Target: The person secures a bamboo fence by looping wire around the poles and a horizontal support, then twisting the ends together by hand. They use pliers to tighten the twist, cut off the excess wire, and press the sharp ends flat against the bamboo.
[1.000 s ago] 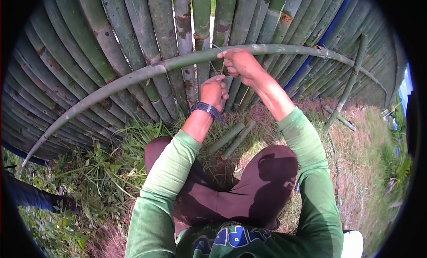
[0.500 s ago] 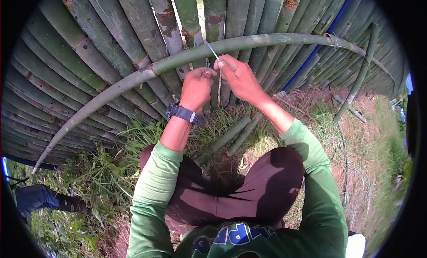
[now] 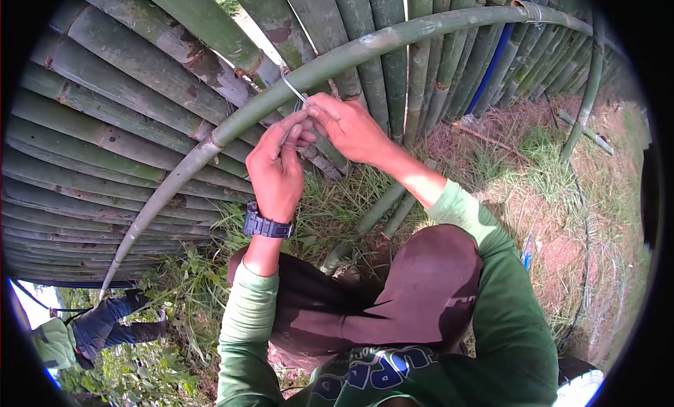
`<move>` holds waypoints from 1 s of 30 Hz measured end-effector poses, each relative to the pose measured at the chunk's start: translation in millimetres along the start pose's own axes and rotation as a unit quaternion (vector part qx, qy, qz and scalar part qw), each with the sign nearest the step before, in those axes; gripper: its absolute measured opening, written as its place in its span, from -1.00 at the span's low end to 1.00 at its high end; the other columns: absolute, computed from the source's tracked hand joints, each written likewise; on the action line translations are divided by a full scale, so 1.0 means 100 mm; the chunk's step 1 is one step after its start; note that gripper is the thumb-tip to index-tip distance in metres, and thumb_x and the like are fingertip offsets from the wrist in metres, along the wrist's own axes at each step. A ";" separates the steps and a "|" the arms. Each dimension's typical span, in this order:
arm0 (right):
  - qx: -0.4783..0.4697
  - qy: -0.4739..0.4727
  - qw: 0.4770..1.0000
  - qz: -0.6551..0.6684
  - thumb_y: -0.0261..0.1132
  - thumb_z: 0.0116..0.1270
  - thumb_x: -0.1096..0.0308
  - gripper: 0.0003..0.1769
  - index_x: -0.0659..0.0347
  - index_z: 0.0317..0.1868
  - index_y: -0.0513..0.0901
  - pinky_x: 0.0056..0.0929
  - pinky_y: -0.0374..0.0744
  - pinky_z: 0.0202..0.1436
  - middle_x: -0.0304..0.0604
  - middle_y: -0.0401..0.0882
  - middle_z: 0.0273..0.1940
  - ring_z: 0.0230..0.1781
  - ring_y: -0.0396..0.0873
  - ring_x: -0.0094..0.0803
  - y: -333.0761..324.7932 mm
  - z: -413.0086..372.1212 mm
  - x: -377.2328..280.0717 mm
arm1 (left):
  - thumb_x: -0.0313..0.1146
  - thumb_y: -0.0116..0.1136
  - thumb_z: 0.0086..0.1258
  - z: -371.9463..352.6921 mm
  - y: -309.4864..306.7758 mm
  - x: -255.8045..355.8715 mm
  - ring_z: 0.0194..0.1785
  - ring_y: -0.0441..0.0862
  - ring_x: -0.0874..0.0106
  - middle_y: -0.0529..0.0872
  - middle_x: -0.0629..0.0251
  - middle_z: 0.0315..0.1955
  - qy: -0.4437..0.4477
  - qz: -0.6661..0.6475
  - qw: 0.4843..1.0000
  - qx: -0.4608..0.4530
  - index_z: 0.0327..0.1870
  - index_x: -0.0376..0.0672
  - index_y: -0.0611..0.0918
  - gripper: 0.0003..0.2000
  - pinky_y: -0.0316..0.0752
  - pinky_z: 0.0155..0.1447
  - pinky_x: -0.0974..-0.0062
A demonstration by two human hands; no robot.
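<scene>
A thin wire point(image 3: 293, 86) loops over the long bamboo rail point(image 3: 319, 68) that crosses a wall of upright bamboo poles point(image 3: 126, 137). My right hand point(image 3: 345, 128) is closed on the wire just below the rail, thumb and finger pinched together. Beside it, my left hand point(image 3: 277, 165) has its fingers curled in a pinch, close to the right fingertips, and a wire end seems to run into it. A dark watch point(image 3: 265, 223) is on my left wrist.
Cut bamboo pieces point(image 3: 382, 207) lie in the grass before my knees. A slanting bamboo pole point(image 3: 584, 105) meets the rail at the right. Another person point(image 3: 105, 326) stands at the lower left. A blue strip point(image 3: 491, 67) runs among the poles.
The view has turned, so the wall and rail look tilted. Both hands stay at the wire; the left fingers have loosened and spread a little. More of the other person shows.
</scene>
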State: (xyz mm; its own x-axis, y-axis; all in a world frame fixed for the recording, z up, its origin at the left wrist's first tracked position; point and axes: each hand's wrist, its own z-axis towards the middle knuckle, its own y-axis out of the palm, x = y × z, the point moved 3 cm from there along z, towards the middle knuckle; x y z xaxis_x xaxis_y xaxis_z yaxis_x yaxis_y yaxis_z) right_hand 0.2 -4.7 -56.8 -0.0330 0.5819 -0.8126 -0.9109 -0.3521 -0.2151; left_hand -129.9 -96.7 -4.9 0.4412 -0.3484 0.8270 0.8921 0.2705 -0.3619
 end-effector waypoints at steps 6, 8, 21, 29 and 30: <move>-0.045 0.021 0.997 0.064 0.13 0.61 0.34 -0.83 0.21 0.02 0.59 -0.27 0.52 -0.31 -0.17 0.53 -0.49 -0.49 0.54 -0.29 0.02 0.04 0.16 | -0.81 0.05 0.36 0.30 -0.10 0.18 -0.04 0.78 0.34 0.82 0.16 -0.14 0.216 0.259 0.941 0.007 -0.09 -0.35 0.70 -0.75 0.64 0.07 0.48; 0.004 -0.070 0.997 0.019 0.17 0.54 0.42 -0.86 0.20 0.03 0.57 -0.19 0.56 -0.31 -0.08 0.62 -0.43 -0.46 0.64 -0.12 0.05 0.07 0.24 | -0.80 0.05 0.37 0.37 -0.16 0.20 -0.05 0.78 0.34 0.83 0.17 -0.17 0.214 0.257 0.943 -0.002 -0.11 -0.36 0.70 -0.78 0.63 0.08 0.48; 0.189 0.028 0.980 0.055 0.21 0.42 0.51 -0.88 0.28 -0.07 0.51 -0.06 0.65 -0.38 0.02 0.73 -0.28 -0.36 0.71 0.15 0.78 -0.06 0.23 | -0.58 0.23 0.13 0.87 0.34 0.69 -0.17 0.77 0.09 0.79 0.11 -0.28 0.279 0.523 0.761 -0.264 -0.24 -0.24 0.74 -0.82 0.69 -0.07 0.31; 0.014 0.173 0.699 0.694 0.06 0.69 0.02 -0.55 0.25 0.26 0.42 -0.24 0.78 -0.16 0.10 0.63 0.14 -0.14 0.76 -0.21 0.90 0.00 -0.11 | -0.30 0.41 0.21 0.66 1.49 -0.15 -0.17 0.83 0.06 0.87 0.10 -0.19 0.054 0.793 0.423 -0.435 -0.05 -0.24 0.84 -0.68 0.74 -0.26 -0.04; -0.003 0.164 0.713 0.681 0.07 0.69 0.03 -0.52 0.27 0.31 0.40 -0.28 0.77 -0.11 0.11 0.61 0.20 -0.09 0.75 -0.23 0.85 -0.03 -0.09 | -0.31 0.43 0.19 0.66 1.52 -0.07 -0.17 0.83 0.07 0.87 0.09 -0.18 0.062 0.781 0.447 -0.431 -0.07 -0.23 0.84 -0.69 0.75 -0.24 0.00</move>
State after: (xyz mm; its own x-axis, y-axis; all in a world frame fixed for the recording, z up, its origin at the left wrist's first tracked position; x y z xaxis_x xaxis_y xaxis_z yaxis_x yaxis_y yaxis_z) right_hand -75.6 -41.8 -69.7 -0.7874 -0.5062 -0.3518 -0.1234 -0.4297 0.8945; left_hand -3.9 6.1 -37.0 0.5466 -0.3999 -0.7357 -0.8318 -0.1579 -0.5321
